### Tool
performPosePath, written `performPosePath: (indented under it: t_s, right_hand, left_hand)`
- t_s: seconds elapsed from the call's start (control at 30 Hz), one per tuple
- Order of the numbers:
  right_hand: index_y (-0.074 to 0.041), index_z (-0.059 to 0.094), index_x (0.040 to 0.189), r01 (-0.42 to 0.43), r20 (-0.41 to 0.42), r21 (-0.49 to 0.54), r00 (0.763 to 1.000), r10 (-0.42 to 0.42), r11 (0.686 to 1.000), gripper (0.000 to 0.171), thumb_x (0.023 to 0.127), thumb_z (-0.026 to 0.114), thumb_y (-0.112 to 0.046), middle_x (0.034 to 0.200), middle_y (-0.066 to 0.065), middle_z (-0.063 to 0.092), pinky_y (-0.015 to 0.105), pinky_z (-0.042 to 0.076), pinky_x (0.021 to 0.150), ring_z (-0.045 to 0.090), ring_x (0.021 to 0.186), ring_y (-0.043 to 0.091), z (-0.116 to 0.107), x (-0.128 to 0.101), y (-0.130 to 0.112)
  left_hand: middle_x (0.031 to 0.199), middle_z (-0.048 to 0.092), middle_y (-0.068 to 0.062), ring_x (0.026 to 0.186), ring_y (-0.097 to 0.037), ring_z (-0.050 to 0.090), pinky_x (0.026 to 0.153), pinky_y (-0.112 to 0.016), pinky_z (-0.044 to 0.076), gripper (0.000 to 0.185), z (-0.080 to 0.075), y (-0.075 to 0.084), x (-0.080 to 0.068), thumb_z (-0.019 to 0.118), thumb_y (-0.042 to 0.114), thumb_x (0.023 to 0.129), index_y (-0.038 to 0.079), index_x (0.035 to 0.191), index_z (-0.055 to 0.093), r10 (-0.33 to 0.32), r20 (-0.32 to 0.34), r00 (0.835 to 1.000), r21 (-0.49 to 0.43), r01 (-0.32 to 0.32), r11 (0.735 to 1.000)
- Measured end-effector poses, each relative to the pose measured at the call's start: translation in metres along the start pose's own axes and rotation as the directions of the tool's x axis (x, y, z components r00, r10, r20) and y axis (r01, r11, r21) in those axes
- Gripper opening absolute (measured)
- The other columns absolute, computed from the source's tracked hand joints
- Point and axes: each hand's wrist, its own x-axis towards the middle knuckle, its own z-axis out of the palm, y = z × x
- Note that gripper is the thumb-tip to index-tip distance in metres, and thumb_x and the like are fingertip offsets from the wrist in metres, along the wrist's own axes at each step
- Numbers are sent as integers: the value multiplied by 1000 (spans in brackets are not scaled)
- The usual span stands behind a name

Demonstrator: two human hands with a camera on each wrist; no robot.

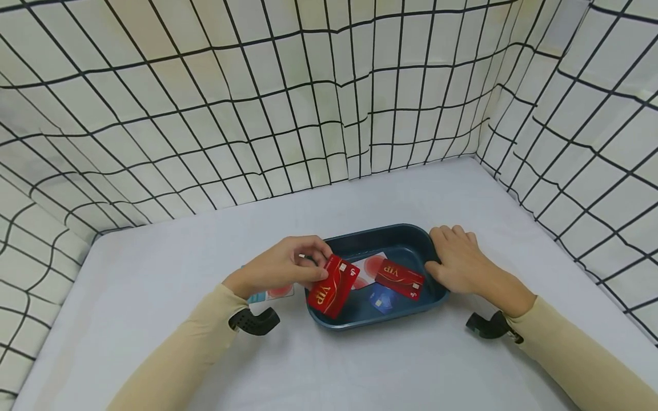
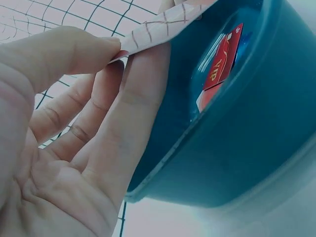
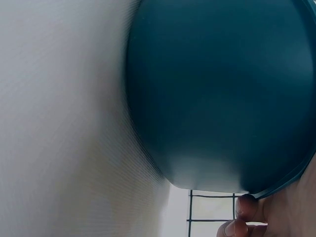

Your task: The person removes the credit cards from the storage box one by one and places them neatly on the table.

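your left hand (image 1: 288, 265) pinches a red card (image 1: 333, 285) between thumb and fingers (image 2: 133, 94); the fingers lie close together and nearly straight along the card's back, the thumb pressing from the other side. the card reads "vip" in gold, with a gold swirl across it, and it hangs tilted over the near left rim of the tray (image 1: 406, 231), its lower corner reaching past the rim.

your right hand (image 1: 460, 260) rests against the right end of the tray, palm down, fingers relaxed and slightly bent over the rim, the thumb on the inner side of the wall.

the tray is dark blue, shallow, with rounded corners, and sits on the white counter (image 1: 360, 365) between your hands. inside it lie a second red card (image 1: 400, 278), a blue card (image 1: 380, 299) partly under it, and a white card with red circles (image 1: 367, 268). another pale card (image 1: 272, 294) lies on the counter just under your left hand.

both forearms come in from the near edge in beige sleeves, wrists low, each with a black mount just above the counter.
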Motion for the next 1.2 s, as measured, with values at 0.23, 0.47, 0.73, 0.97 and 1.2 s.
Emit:
performPosePath:
  t_s: [0.23, 0.47, 0.73, 0.97, 1.2]
  right_hand:
    - [-4, 52, 104, -5, 5, 3, 1000, 5, 1000, 27, 87, 60, -24, 92, 9, 54, 39, 26, 72, 42, 89, 29, 1, 0, 0]
    - [-5, 52, 103, -4, 10, 8, 1000, 4, 1000, 26, 88, 59, -24, 93, 9, 54, 39, 26, 72, 42, 90, 28, 1, -1, -1]
    - [-6, 52, 102, 1, 8, -1, 1000, -1, 1000, 24, 88, 59, -24, 91, 9, 53, 39, 26, 72, 42, 88, 28, 0, -1, -1]
    - [-4, 52, 105, -8, 10, -7, 1000, 8, 1000, 27, 87, 59, -24, 94, 10, 55, 40, 28, 73, 44, 90, 29, -1, -1, -2]
    - [-4, 53, 107, -10, 12, -7, 1000, 10, 1000, 29, 87, 60, -24, 95, 10, 56, 40, 28, 73, 44, 90, 29, -1, 0, -2]
  left_hand:
    - [114, 65, -9, 112, -25, 68, 85, -42, 65, 38, -6, -9, -9, 79, 23, 90, 16, 124, 62, -14, -46, 999, 42, 16, 999]
    - [117, 66, -9, 109, -26, 70, 84, -41, 65, 39, -12, -20, -24, 79, 29, 90, 19, 125, 62, -66, -94, 993, 13, 68, 998]
    - [113, 64, -14, 101, -30, 71, 81, -43, 65, 36, -23, -36, -44, 74, 25, 93, 16, 125, 61, -68, -162, 984, -54, 60, 997]
    - [112, 62, -17, 95, -28, 74, 82, -39, 65, 33, -30, -47, -56, 70, 21, 97, 9, 125, 59, -27, -197, 980, -57, 16, 998]
    - [109, 63, -11, 95, -24, 73, 82, -38, 65, 33, -33, -58, -65, 70, 21, 98, 7, 124, 57, -35, -238, 971, -79, 17, 997]
